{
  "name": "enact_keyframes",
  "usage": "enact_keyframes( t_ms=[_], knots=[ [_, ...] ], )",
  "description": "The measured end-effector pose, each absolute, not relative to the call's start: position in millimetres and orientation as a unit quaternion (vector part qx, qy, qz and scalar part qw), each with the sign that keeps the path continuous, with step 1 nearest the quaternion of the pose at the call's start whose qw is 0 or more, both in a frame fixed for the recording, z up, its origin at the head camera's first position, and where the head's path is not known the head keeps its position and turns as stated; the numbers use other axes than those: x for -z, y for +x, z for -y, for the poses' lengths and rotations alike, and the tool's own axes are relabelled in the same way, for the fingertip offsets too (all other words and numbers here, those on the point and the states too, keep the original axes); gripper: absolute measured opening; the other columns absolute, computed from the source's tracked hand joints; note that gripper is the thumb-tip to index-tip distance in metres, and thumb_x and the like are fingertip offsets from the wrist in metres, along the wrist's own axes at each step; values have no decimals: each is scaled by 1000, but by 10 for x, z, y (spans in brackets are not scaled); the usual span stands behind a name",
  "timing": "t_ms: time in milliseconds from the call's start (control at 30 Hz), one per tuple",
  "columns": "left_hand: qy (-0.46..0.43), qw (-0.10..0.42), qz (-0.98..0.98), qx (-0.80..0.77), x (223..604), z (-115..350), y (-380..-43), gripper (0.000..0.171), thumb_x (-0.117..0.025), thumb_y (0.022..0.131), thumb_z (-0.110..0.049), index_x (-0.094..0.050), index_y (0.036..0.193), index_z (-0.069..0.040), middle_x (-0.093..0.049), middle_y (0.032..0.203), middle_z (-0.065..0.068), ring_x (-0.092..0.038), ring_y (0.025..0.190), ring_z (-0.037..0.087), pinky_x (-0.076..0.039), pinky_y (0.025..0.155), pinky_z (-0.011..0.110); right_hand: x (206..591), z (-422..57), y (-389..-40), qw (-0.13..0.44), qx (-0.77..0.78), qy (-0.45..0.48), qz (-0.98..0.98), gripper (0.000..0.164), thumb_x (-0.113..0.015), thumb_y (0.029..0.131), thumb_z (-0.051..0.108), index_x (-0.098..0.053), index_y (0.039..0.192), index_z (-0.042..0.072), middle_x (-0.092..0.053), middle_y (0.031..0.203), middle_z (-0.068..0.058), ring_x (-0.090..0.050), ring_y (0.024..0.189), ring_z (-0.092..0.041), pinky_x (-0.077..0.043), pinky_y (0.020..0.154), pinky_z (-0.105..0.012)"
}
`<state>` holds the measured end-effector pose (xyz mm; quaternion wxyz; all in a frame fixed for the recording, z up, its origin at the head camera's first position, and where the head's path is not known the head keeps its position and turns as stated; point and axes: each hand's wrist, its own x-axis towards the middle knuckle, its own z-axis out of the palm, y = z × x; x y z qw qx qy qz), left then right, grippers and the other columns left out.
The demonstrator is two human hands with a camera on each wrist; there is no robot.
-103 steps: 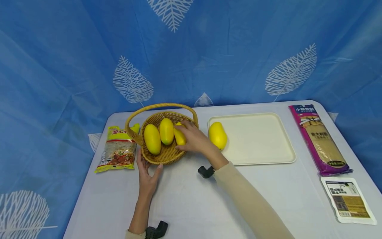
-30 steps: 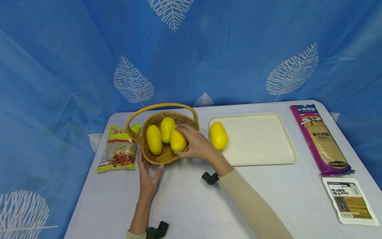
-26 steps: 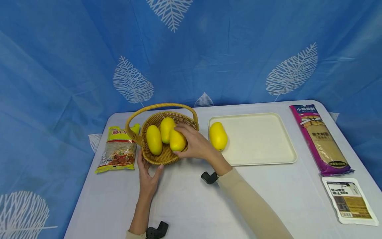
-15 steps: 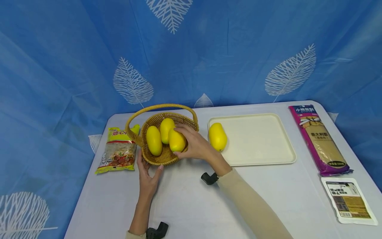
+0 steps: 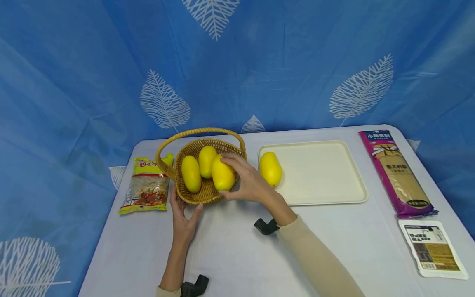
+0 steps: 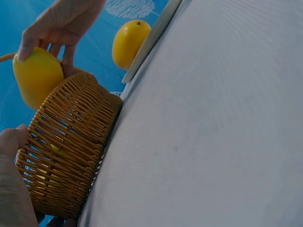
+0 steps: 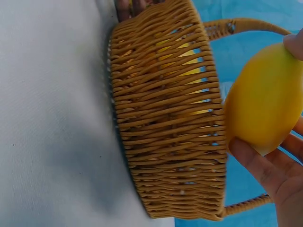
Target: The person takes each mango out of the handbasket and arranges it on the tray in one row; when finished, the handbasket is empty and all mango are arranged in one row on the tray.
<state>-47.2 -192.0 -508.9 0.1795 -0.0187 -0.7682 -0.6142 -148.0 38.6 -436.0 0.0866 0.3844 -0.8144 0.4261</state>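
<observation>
My right hand (image 5: 250,179) grips a yellow mango (image 5: 223,174) between thumb and fingers. In the right wrist view this mango (image 7: 265,99) is at the level of the basket's rim. Two more mangoes, a left one (image 5: 191,174) and a middle one (image 5: 207,161), lie inside the wicker basket (image 5: 208,198), whose handle arches over its far side. My left hand (image 5: 183,220) holds the basket's near left side, thumb at the rim and fingers around the wall. Another mango (image 5: 270,169) lies on the left end of the cream tray (image 5: 323,173).
A yellow bag of pasta (image 5: 147,185) lies left of the basket. Right of the tray is a long purple pack of spaghetti (image 5: 398,173), with a flat white pouch (image 5: 432,248) nearer the front. A blue leaf-print curtain (image 5: 289,74) hangs behind the white table (image 5: 237,255).
My right hand took hold of the rightmost mango in the basket and has raised it, lately drawing slightly right and towards me. My left hand stays at the basket.
</observation>
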Motion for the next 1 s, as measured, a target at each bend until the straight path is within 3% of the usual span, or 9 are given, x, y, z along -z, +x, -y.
enact_keyframes(
  t_ms=[233,433,767,1000],
  knots=[
    [-5,173,769,616,5038,1907,-471,96,-65,85,12,-3,156,-1,-19,159,23,-30,139,41,-30,106,11,4225,-508,-1369,113,-423,392,809,85,-83,69,34,-48,141,4,-41,151,-8,-39,140,-22,-38,113,-36],
    [-4,165,773,613,4814,1827,-418,92,-65,86,9,-3,154,6,-18,157,30,-29,137,46,-31,106,11,4113,-642,-1255,135,-432,397,799,86,-85,68,28,-48,141,3,-41,151,-10,-42,138,-23,-47,104,-33],
    [-2,165,774,612,4768,1807,-411,92,-66,86,8,-3,154,6,-18,156,31,-29,138,46,-32,106,12,3994,-853,-1123,159,-437,389,795,88,-87,63,24,-48,140,5,-40,152,-10,-44,136,-24,-52,94,-30],
    [0,163,772,615,4760,1800,-410,91,-65,87,9,-4,154,7,-18,157,31,-29,138,46,-31,106,12,3947,-1060,-1135,190,-442,375,792,90,-88,60,19,-49,139,1,-41,149,-14,-40,140,-28,-45,106,-30]
  ],
)
